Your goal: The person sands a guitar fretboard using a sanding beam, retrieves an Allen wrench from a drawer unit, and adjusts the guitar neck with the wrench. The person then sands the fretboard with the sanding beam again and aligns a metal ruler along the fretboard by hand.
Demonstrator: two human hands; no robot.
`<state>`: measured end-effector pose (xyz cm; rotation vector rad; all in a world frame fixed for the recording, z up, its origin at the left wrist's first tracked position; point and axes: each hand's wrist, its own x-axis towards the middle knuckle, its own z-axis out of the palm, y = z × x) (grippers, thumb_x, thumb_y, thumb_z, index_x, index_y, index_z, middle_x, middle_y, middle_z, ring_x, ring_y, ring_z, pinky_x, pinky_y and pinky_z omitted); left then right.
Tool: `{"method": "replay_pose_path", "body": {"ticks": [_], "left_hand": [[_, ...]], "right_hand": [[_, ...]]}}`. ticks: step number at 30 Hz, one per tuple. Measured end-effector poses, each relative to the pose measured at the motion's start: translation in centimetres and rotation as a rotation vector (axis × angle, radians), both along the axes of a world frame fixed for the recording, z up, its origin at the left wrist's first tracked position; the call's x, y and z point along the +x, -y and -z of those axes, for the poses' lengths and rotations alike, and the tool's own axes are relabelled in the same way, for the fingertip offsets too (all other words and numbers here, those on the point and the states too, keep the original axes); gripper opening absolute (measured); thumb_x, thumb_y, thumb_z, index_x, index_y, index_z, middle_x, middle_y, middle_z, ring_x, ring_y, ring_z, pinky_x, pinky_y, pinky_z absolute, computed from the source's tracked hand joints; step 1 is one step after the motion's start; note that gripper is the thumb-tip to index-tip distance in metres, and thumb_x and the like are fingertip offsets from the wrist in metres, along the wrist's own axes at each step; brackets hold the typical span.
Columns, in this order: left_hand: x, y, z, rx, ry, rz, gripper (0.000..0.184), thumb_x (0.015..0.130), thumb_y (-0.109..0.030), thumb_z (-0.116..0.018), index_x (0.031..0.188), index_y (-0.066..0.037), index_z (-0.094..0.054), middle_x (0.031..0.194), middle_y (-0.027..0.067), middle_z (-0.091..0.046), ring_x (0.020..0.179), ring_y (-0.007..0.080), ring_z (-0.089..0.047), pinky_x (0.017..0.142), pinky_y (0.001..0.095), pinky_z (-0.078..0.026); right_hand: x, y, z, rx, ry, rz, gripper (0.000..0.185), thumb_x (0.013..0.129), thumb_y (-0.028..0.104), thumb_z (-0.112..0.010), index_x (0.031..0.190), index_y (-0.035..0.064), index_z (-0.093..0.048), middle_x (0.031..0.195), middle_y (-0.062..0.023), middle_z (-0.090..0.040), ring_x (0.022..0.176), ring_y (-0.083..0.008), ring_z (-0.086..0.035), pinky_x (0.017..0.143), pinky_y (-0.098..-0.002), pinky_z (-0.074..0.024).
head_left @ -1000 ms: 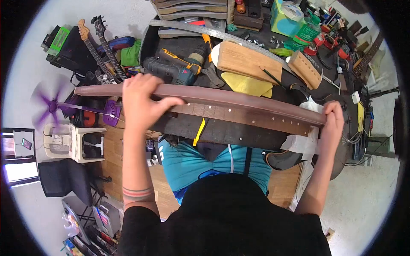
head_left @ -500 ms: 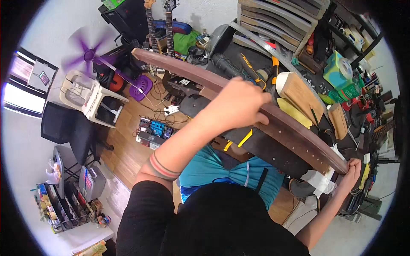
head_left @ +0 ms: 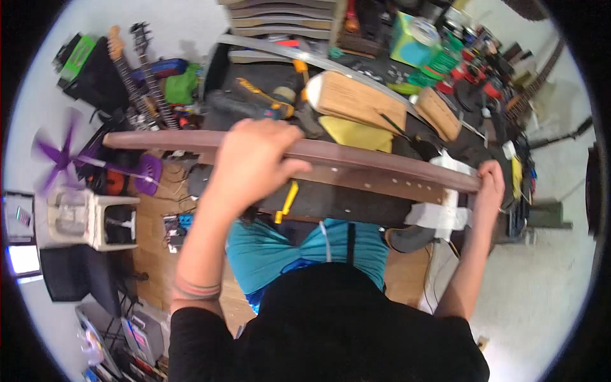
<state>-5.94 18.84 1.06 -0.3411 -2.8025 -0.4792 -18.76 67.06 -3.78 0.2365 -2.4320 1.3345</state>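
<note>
A long reddish-brown bar [head_left: 375, 156], apparently wooden, stretches across the view in front of me; its bend may come from the lens. My left hand [head_left: 261, 156] is closed over it left of the middle, the thumb on the near side. At its right end, my right hand [head_left: 490, 183] has its fingers wrapped round it. Under the bar shows a brown strip with pale dots [head_left: 382, 183]; I cannot tell whether they are joined. White tape [head_left: 439, 215] lies by the strip's right end.
On the dark workbench [head_left: 363, 207] behind the bar lie a wooden block [head_left: 359, 102], a yellow sheet [head_left: 356, 134], a smaller block [head_left: 439, 114] and tools. Guitars [head_left: 153, 83] stand at the far left. A purple fan [head_left: 62, 153] and white chair [head_left: 89, 213] are at left.
My view has turned right, so the bench appears farther left. The bar lies nearer level in view. Both hands keep hold of it.
</note>
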Motion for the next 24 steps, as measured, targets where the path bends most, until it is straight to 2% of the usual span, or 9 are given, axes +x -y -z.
{"method": "replay_pose_path", "body": {"ticks": [1, 4, 5, 10, 12, 15, 18, 21, 24], "left_hand": [[0.3, 0.9, 0.0, -0.005, -0.049, 0.002, 0.050, 0.077, -0.043, -0.093, 0.107, -0.006, -0.077, 0.099, 0.0144, -0.077, 0.100, 0.0400, -0.074, 0.089, 0.0501, -0.056], [1.1, 5.2, -1.1, 0.021, 0.086, -0.087, 0.048, 0.073, -0.035, -0.096, 0.104, -0.004, -0.078, 0.097, 0.0156, -0.077, 0.098, 0.0429, -0.073, 0.087, 0.0505, -0.055], [1.1, 4.9, -1.4, 0.006, 0.108, -0.112, 0.048, 0.072, -0.035, -0.096, 0.104, -0.003, -0.078, 0.097, 0.0159, -0.076, 0.097, 0.0431, -0.072, 0.087, 0.0504, -0.054], [-0.1, -1.1, -0.8, -0.030, 0.052, -0.060, 0.049, 0.072, -0.031, -0.097, 0.106, -0.002, -0.077, 0.099, 0.0188, -0.075, 0.097, 0.0450, -0.070, 0.089, 0.0507, -0.054], [0.2, -0.2, -0.4, 0.015, -0.003, -0.054, 0.050, 0.071, -0.032, -0.097, 0.106, -0.002, -0.077, 0.099, 0.0192, -0.076, 0.098, 0.0450, -0.071, 0.089, 0.0506, -0.054], [1.0, 4.4, -0.6, 0.011, 0.032, -0.113, 0.046, 0.070, -0.031, -0.097, 0.099, -0.002, -0.078, 0.092, 0.0178, -0.075, 0.088, 0.0427, -0.071, 0.080, 0.0498, -0.053], [0.7, 3.6, -1.2, -0.011, 0.117, -0.142, 0.048, 0.071, -0.029, -0.096, 0.101, 0.001, -0.074, 0.096, 0.0187, -0.074, 0.094, 0.0450, -0.068, 0.086, 0.0480, -0.053], [-0.1, -0.7, -0.4, -0.028, -0.010, -0.074, 0.052, 0.074, -0.039, -0.095, 0.100, 0.000, -0.074, 0.095, 0.0191, -0.073, 0.096, 0.0450, -0.070, 0.087, 0.0496, -0.054], [0.5, 1.9, -0.3, -0.032, -0.006, -0.095, 0.054, 0.072, -0.041, -0.096, 0.098, 0.000, -0.073, 0.092, 0.0191, -0.072, 0.094, 0.0444, -0.070, 0.085, 0.0491, -0.054]], "right_hand": [[0.2, 0.9, -0.1, 0.063, 0.009, 0.033, 0.010, 0.098, 0.004, -0.045, 0.091, 0.0066, -0.052, 0.090, -0.0018, -0.051, 0.086, -0.0144, -0.049, 0.080, -0.0301, -0.0421], [1.7, 5.2, 0.1, 0.061, -0.027, -0.102, 0.009, 0.096, 0.003, -0.045, 0.093, 0.0042, -0.053, 0.089, -0.0038, -0.053, 0.087, -0.0151, -0.052, 0.082, -0.0306, -0.0445], [2.5, 6.2, -0.8, -0.023, 0.086, -0.120, 0.009, 0.095, 0.001, -0.045, 0.094, 0.0038, -0.053, 0.089, -0.0043, -0.052, 0.087, -0.0149, -0.052, 0.083, -0.0292, -0.0447], [0.3, 0.8, -0.6, -0.114, 0.110, -0.006, 0.012, 0.094, -0.001, -0.043, 0.092, 0.0060, -0.052, 0.089, -0.0011, -0.051, 0.088, -0.0131, -0.050, 0.083, -0.0276, -0.0420], [0.3, 1.4, -0.2, -0.101, 0.068, -0.043, 0.012, 0.094, 0.000, -0.043, 0.092, 0.0063, -0.053, 0.088, -0.0016, -0.050, 0.087, -0.0135, -0.049, 0.082, -0.0281, -0.0421], [2.0, 5.5, -0.5, -0.050, 0.012, -0.157, 0.011, 0.095, 0.000, -0.044, 0.093, 0.0062, -0.053, 0.089, -0.0025, -0.051, 0.087, -0.0138, -0.051, 0.082, -0.0287, -0.0428], [2.3, 5.7, -1.2, -0.071, 0.078, -0.122, 0.012, 0.095, 0.000, -0.043, 0.093, 0.0050, -0.054, 0.088, -0.0027, -0.051, 0.085, -0.0143, -0.051, 0.081, -0.0291, -0.0438], [0.2, 1.7, -0.4, -0.126, 0.115, -0.014, 0.012, 0.091, 0.001, -0.043, 0.091, 0.0049, -0.054, 0.086, -0.0032, -0.051, 0.083, -0.0149, -0.051, 0.079, -0.0308, -0.0448], [0.2, 3.0, 0.7, -0.017, -0.017, -0.061, 0.012, 0.091, 0.001, -0.042, 0.091, 0.0053, -0.054, 0.087, -0.0032, -0.051, 0.083, -0.0154, -0.051, 0.080, -0.0312, -0.0449]]}}
